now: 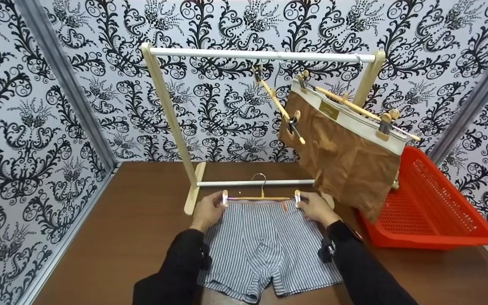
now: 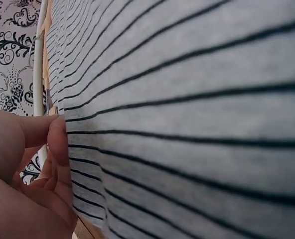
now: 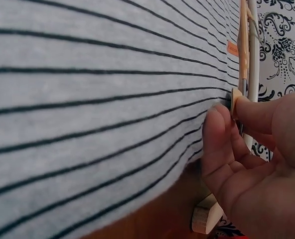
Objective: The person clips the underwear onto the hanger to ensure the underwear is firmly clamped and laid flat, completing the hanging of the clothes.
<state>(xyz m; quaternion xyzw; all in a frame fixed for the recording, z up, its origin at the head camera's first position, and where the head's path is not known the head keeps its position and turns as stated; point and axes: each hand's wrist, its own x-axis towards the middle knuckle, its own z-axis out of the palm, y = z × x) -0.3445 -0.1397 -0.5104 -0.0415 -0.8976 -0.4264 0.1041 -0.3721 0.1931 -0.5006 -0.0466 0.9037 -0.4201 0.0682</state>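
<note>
Grey-white shorts (image 1: 265, 237) with dark stripes lie with the waistband away from me, clipped to a wooden clip hanger (image 1: 250, 198). Its metal hook (image 1: 263, 181) points away, toward the rack. At the waistband's left end my left hand (image 1: 208, 210) pinches the hanger's left clip (image 1: 225, 198); in the left wrist view the fingertips are right at the cloth edge, and the clip is hidden. My right hand (image 1: 315, 208) pinches the right clip (image 1: 298, 199) between thumb and fingers. That wooden clip (image 3: 234, 102) shows beside the thumb in the right wrist view.
A wooden rack with a white top rail (image 1: 244, 54) stands behind the shorts. From it hang brown shorts (image 1: 345, 152) on a clip hanger and a bare clip hanger (image 1: 274, 99). A red plastic basket (image 1: 430, 243) sits at the right of the brown table (image 1: 112, 237).
</note>
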